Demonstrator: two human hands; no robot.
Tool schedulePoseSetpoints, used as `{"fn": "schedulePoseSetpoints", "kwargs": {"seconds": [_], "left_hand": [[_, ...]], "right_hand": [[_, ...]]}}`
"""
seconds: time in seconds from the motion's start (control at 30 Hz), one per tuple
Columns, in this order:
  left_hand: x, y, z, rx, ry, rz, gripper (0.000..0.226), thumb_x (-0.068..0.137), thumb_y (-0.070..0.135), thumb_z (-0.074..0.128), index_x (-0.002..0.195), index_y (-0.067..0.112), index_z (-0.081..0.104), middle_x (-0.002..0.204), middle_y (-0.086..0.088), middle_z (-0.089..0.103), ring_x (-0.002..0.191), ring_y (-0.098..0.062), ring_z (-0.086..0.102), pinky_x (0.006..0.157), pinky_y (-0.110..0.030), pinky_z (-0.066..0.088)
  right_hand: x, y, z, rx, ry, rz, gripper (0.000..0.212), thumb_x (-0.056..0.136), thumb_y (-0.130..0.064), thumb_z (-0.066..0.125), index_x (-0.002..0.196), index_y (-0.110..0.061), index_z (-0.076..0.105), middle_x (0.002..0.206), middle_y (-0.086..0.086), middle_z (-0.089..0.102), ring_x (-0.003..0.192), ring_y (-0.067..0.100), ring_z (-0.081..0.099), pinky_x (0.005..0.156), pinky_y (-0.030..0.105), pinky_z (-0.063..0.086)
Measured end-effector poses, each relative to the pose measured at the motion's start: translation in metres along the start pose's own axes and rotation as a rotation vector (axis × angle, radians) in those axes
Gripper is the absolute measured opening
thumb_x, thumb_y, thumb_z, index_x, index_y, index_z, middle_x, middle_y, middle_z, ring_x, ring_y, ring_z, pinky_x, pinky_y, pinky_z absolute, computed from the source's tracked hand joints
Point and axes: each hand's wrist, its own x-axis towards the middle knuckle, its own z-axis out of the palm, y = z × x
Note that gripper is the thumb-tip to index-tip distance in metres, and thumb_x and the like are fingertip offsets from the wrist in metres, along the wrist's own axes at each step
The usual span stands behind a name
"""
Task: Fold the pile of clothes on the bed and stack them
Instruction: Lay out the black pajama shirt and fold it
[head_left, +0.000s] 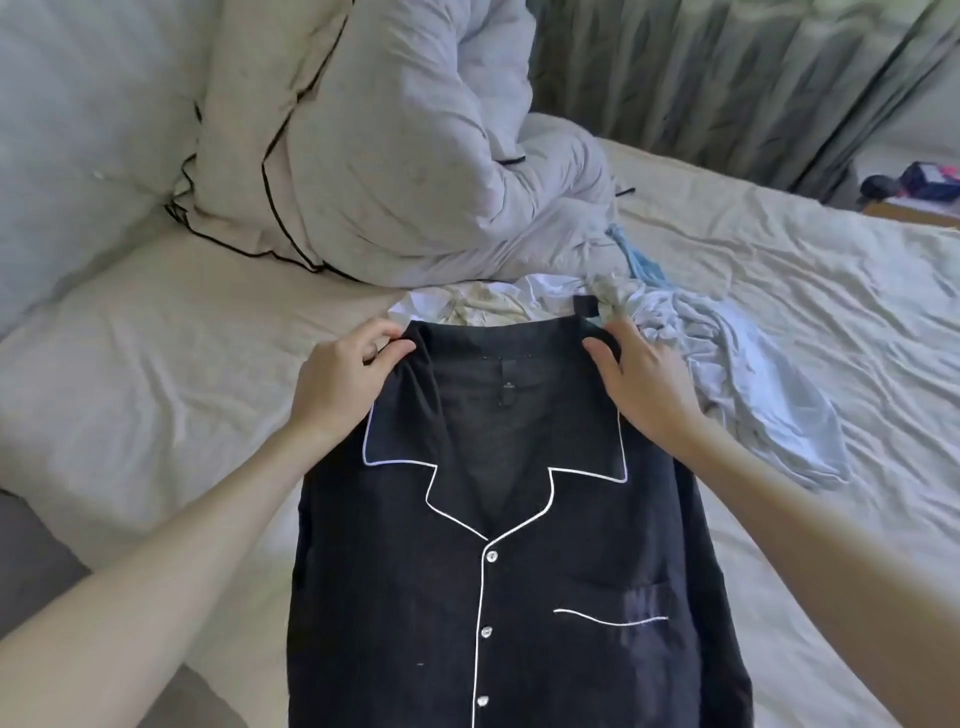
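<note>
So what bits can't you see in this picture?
Head view only:
- Bottom of the dark pajama shirt: cut off by the lower edge.
- Its sleeves: tucked behind the body, out of sight.
- Right hand fingertips: behind the shirt's shoulder, so its grip is unclear.
- Pile of clothes: crumpled; what each piece is cannot be told.
- Things on the far table: too small.

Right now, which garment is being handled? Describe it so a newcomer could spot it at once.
On the cream bed sheet, just below the heaped duvet, lies the navy pyjama shirt, front up and buttoned. Both hands hold its shoulders. Unlike the pale clothes beside it, it is dark with white piping.
</note>
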Motion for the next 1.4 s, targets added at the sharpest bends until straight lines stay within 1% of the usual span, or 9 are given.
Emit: {"fn": "schedulePoseSetpoints", "kwargs": {"seconds": [0.1,0.3,0.43,0.57,0.77,0.97,1.13,1.27,1.4], "left_hand": [[0.02,-0.051,0.066,0.056,-0.017,-0.046,0.019,0.085,0.035,0.066,0.096,0.019,0.067,0.047,0.007,0.047,0.053,-0.016,0.044,0.06,-0.028,0.033],[0.038,-0.129,0.169,0.139,-0.125,-0.123,0.025,0.086,0.042,0.062,0.104,0.026,0.067,0.099,-0.006,0.072,0.101,-0.022,0.063,0.073,-0.027,0.037],[0.052,-0.159,0.214,0.209,-0.214,-0.159,0.023,0.087,0.043,0.061,0.102,0.027,0.067,0.103,0.001,0.07,0.102,-0.021,0.061,0.073,-0.026,0.034],[0.058,-0.187,0.235,0.273,-0.387,-0.217,0.03,0.088,0.047,0.058,0.112,0.03,0.06,0.081,0.01,0.054,0.088,-0.014,0.054,0.075,-0.029,0.037],[0.028,-0.213,0.202,0.134,-0.39,-0.318,0.039,0.097,0.029,0.046,0.134,0.016,0.045,0.106,-0.002,0.054,0.09,-0.016,0.051,0.084,-0.025,0.037],[-0.075,-0.257,0.116,0.216,-0.191,-0.514,0.035,0.096,0.011,0.044,0.131,0.011,0.046,0.127,-0.011,0.053,0.113,-0.024,0.053,0.095,-0.03,0.038],[-0.169,-0.286,0.061,-0.004,-0.249,-0.833,0.02,0.098,0.017,0.046,0.116,0.016,0.055,0.112,-0.012,0.063,0.093,-0.025,0.061,0.086,-0.039,0.05],[-0.211,-0.282,0.056,-0.013,-0.407,-0.803,0.016,0.092,0.03,0.057,0.096,0.017,0.064,0.087,0.007,0.066,0.086,-0.013,0.062,0.069,-0.023,0.048],[-0.211,-0.287,0.05,-0.103,-0.425,-0.787,0.034,0.093,0.025,0.055,0.092,-0.008,0.061,0.085,-0.024,0.065,0.077,-0.032,0.06,0.068,-0.034,0.045]], "right_hand": [[0.03,0.038,0.072,-0.009,-0.015,0.034,0.035,0.099,-0.038,0.043,0.112,-0.005,0.049,0.081,0.019,0.064,0.077,0.042,0.059,0.059,0.036,0.032],[0.058,0.104,0.184,-0.072,-0.123,0.08,0.039,0.099,-0.041,0.04,0.112,-0.004,0.048,0.076,0.016,0.063,0.071,0.039,0.06,0.059,0.037,0.038],[0.076,0.131,0.233,-0.055,-0.168,0.097,0.038,0.098,-0.038,0.047,0.108,-0.003,0.054,0.084,0.015,0.064,0.08,0.038,0.059,0.062,0.037,0.038],[0.079,0.14,0.264,-0.043,-0.219,0.169,0.035,0.097,-0.036,0.047,0.11,-0.005,0.054,0.107,0.014,0.062,0.102,0.034,0.054,0.078,0.04,0.039],[0.01,0.108,0.255,-0.035,0.019,0.041,0.044,0.096,-0.027,0.049,0.135,-0.007,0.048,0.137,0.012,0.049,0.131,0.032,0.04,0.111,0.048,0.026],[-0.142,0.036,0.267,0.008,-0.197,-0.097,0.047,0.086,-0.02,0.066,0.13,-0.007,0.056,0.139,0.013,0.05,0.133,0.034,0.041,0.108,0.059,0.028],[-0.22,-0.015,0.287,-0.014,-0.353,-0.184,0.046,0.092,-0.033,0.043,0.132,-0.014,0.054,0.144,0.01,0.046,0.135,0.03,0.039,0.108,0.057,0.027],[-0.247,-0.041,0.315,-0.095,-0.444,-0.159,0.049,0.091,-0.033,0.052,0.137,-0.017,0.049,0.147,0.011,0.041,0.137,0.031,0.036,0.108,0.056,0.024],[-0.257,-0.044,0.338,-0.209,-0.495,-0.075,0.051,0.094,-0.036,0.048,0.141,-0.017,0.044,0.148,0.012,0.039,0.138,0.032,0.034,0.11,0.058,0.024]]}}
